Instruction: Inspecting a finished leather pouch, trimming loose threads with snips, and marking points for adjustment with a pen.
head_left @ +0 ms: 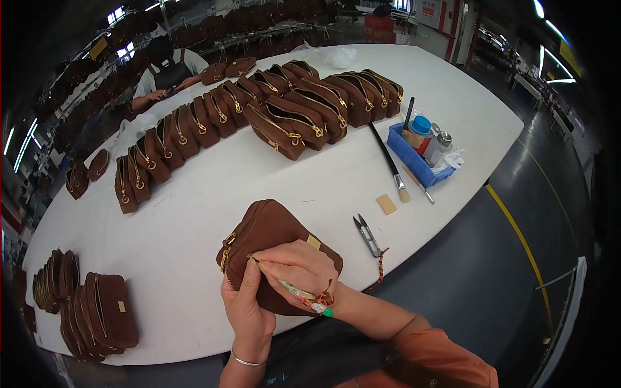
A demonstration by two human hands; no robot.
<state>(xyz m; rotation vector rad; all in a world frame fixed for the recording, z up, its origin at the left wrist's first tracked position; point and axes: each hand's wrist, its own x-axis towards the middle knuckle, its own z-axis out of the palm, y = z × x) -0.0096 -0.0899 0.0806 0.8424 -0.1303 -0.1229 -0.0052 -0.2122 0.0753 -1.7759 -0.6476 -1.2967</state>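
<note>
Two hands (272, 284) work one brown pouch (275, 249).

Left hand (249, 310): comes up from the lower edge, palm turned inward, fingers curled in a grasp, a thin bangle at the wrist.
Right hand (294, 265): crosses in from the right, fingers (272, 257) pinched together, knuckles up.
Right forearm: bare, angled leftward, orange sleeve at the elbow.
Hands: touching, right above left.
</note>
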